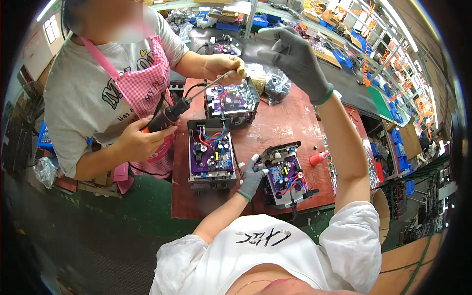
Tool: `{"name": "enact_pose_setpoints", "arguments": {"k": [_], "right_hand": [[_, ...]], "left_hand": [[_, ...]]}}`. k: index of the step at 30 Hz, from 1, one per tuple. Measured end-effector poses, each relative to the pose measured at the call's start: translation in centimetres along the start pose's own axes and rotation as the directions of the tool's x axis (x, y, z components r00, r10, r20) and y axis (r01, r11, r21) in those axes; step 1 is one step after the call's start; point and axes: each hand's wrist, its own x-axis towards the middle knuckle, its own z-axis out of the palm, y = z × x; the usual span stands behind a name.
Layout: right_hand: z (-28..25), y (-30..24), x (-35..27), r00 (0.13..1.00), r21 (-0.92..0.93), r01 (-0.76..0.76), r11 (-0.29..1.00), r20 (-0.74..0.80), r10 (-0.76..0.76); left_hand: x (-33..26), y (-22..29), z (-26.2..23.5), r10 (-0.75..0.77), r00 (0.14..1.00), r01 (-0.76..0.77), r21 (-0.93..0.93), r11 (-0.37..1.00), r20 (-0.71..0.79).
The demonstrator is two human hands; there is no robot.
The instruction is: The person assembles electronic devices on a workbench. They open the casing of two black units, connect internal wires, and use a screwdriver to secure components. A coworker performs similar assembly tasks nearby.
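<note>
My left hand (252,180), in a grey glove with pale fingertips, grips the left edge of an open-cased circuit board unit (286,176). This unit has a purple board, red and blue wires and a black cable at its near end. Raised over the far side of the bench, my gloved right hand (296,58) has its fingers apart, slightly blurred, with nothing visible between them. It is nearest to the clear plastic bags (276,84). A similar circuit board unit (212,155) stands left of my left hand, and another unit (232,101) sits behind that one.
Across the red bench (285,123), a co-worker in a pink checked apron (142,88) holds a black power screwdriver (167,114) over the units. A red bottle (318,158) lies at the right. Behind runs a dark conveyor (339,73) with blue bins (344,60) beyond.
</note>
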Motion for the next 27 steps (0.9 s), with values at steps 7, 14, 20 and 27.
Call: {"name": "enact_pose_setpoints", "arguments": {"k": [7, 14, 20, 27], "right_hand": [[2.3, -3.4, -18.9, 0.610, 0.153, -0.745, 0.650, 0.553, 0.568], [5.7, -4.1, -31.3, 0.427, -0.517, -0.546, 0.660, 0.506, 0.750], [5.9, -5.9, -30.0, 0.534, -0.565, -0.435, 0.701, 0.466, 0.706], [5.0, -6.0, -32.0, 0.715, -0.428, -0.398, 0.811, 0.410, 0.567]], "left_hand": [[-1.1, 0.1, 0.1, 0.062, 0.998, -0.052, 0.445, 0.894, -0.009], [-0.7, 2.0, -0.1, -0.113, 0.993, 0.106, 0.203, 0.973, 0.024], [-1.5, 2.2, 0.9, -0.169, 0.974, 0.144, -0.157, 0.977, -0.154], [-1.3, 0.4, -0.8, -0.190, 0.977, 0.174, -0.162, 0.971, -0.092]]}}
